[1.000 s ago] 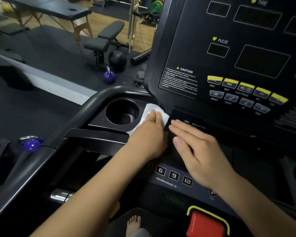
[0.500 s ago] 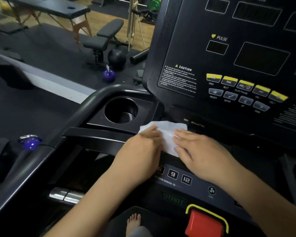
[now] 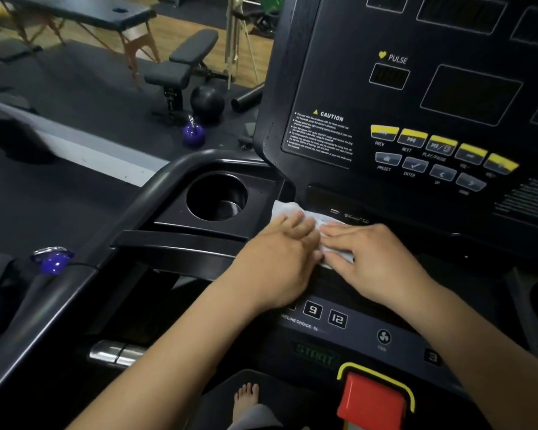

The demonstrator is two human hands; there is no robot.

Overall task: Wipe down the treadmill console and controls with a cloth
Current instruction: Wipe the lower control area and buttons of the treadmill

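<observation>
Head cam view: both hands are flat on the white cloth point(image 3: 326, 220), which sits on the dark ledge right under the treadmill console point(image 3: 416, 97), at about 4 o'clock from the round cup holder point(image 3: 216, 197). The left hand point(image 3: 280, 259) covers the cloth's left part, fingers point(image 3: 295, 221) pressed together and lying on it, pointing toward 1 o'clock. The right hand point(image 3: 376, 259) lies on the cloth's right part, fingers point(image 3: 342, 235) straight and close together, pointing toward 9 o'clock, tips almost touching the left hand. Neither one is pinching the cloth as far as I can see, just pressing down.

The yellow media buttons point(image 3: 441, 144) are up at 1 o'clock from the hands. The 9 and 12 incline buttons point(image 3: 323, 315) are just below the wrists, with the red stop key point(image 3: 370, 398) at 6 o'clock. A bare foot point(image 3: 246, 395) shows on the belt. In the back at 11 o'clock there's a purple kettlebell point(image 3: 193, 133) and a weight bench point(image 3: 180, 66).
</observation>
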